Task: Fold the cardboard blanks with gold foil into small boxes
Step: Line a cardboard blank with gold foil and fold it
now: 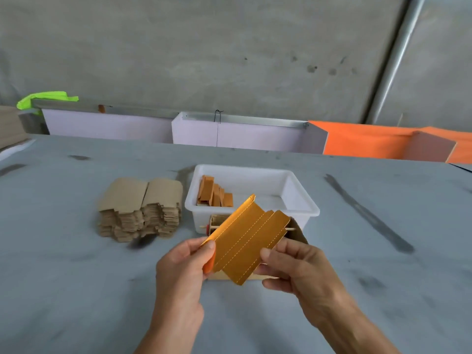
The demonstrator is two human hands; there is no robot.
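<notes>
Both hands hold one flat gold-foil blank [245, 238] above the table, foil side up, with dashed crease lines running along it. My left hand [186, 264] pinches its left edge between thumb and fingers. My right hand [291, 264] pinches the right edge, thumb on top. A stack of unfolded blanks [140, 208], brown side up, lies on the table to the left. Several folded gold boxes [214, 194] lean in the left end of a white plastic tub [301, 198] just behind the held blank.
A small cardboard piece with a wooden stick [291, 229] sits in front of the tub, partly hidden by the blank. White and orange panels [370, 141] stand along the table's far edge. Grey tabletop [76, 277] stretches to both sides.
</notes>
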